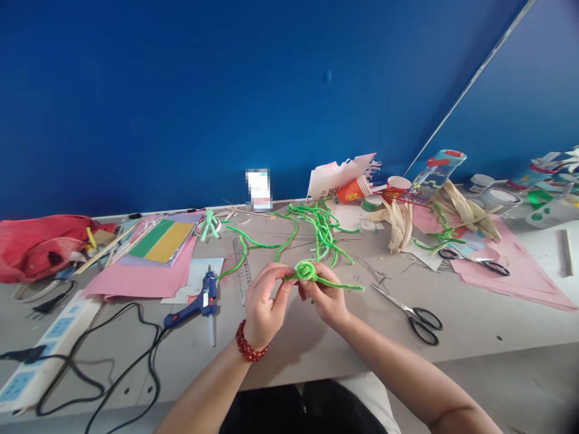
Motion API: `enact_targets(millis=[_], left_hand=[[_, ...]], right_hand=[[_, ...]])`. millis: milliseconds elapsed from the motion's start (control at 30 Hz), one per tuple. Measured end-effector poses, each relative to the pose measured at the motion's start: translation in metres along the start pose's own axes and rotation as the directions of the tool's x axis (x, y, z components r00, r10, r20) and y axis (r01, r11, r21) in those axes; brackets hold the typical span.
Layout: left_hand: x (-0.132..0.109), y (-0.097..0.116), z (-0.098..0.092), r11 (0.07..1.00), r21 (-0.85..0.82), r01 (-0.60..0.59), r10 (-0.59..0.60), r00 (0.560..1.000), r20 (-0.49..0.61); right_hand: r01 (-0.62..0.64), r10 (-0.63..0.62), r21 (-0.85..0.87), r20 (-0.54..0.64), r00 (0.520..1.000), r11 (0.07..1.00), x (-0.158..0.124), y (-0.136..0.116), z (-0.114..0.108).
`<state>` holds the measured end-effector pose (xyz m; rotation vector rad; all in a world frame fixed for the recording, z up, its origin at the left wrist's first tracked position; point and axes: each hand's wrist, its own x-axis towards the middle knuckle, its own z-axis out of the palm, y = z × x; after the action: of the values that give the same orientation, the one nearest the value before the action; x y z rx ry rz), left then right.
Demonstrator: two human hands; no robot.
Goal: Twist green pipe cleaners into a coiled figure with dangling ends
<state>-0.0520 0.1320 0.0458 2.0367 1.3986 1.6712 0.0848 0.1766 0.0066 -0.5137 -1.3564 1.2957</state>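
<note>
Wall [226, 90] backs the bench [470, 325], so loose stuff can sit against the back edge without dropping off. Pink paper [131, 280] lies flat on the left half, and a red cloth [40, 247] is bunched by the back edge at far left, likely out of the way. The strip [58, 325] lies slantwise at left, toward the front edge, perhaps to bring sockets within cord's reach. Green stems [316, 226] tangle near the middle of the back edge, ahead of both hands. The gun [207, 301] lies left of them, its nozzle over pale card [192, 271], possibly to spare the bench drips. The scissors [414, 316] lie at right, handles toward the front edge, handy for grasping. The right hand [329, 301] bends its fingers closely round the lower side of the coil [306, 271], apparently bearing it. The left hand [265, 304] pinches its left side, thumb and forefinger nearly together, seemingly to keep the winding tight. The coil thus hangs above the bench between both hands, its tail [344, 286] pointing right.
</note>
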Motion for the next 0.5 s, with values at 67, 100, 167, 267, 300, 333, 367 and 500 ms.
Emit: enact_targets(millis=[67,100,167,267,300,333,367,500], left_hand=[[0.000,0.000,0.000,1.000,0.002,0.013,-0.013,1.000,0.010],[0.000,0.000,0.000,1.000,-0.001,0.020,-0.020,1.000,0.012],[-0.001,-0.001,0.001,0.999,-0.020,0.032,-0.032,0.999,0.003],[-0.003,-0.003,0.003,0.993,-0.070,0.100,-0.101,0.995,-0.005],[-0.004,-0.004,0.004,0.987,-0.090,0.130,-0.131,0.991,0.002],[-0.004,-0.006,0.004,0.982,-0.109,0.153,-0.153,0.988,0.015],[-0.005,-0.007,0.004,0.979,-0.125,0.164,-0.161,0.986,0.029],[-0.004,-0.010,0.003,0.988,-0.113,0.104,-0.102,0.994,0.027]], right_hand=[[-0.037,0.037,0.039,-0.012,0.999,0.999,0.001,-0.002,0.002],[-0.061,0.062,0.056,-0.014,0.998,0.997,0.001,-0.002,0.003],[-0.115,0.116,0.082,-0.013,0.993,0.990,0.001,-0.002,0.003],[-0.197,0.200,0.110,-0.009,0.980,0.974,0.002,-0.001,0.002],[-0.221,0.223,0.116,-0.004,0.975,0.968,0.002,-0.002,0.002],[-0.240,0.241,0.121,0.005,0.970,0.963,0.003,-0.002,0.001],[-0.254,0.254,0.126,0.018,0.967,0.959,0.003,-0.002,0.001],[-0.280,0.271,0.124,0.085,0.959,0.952,0.005,-0.005,0.001]])
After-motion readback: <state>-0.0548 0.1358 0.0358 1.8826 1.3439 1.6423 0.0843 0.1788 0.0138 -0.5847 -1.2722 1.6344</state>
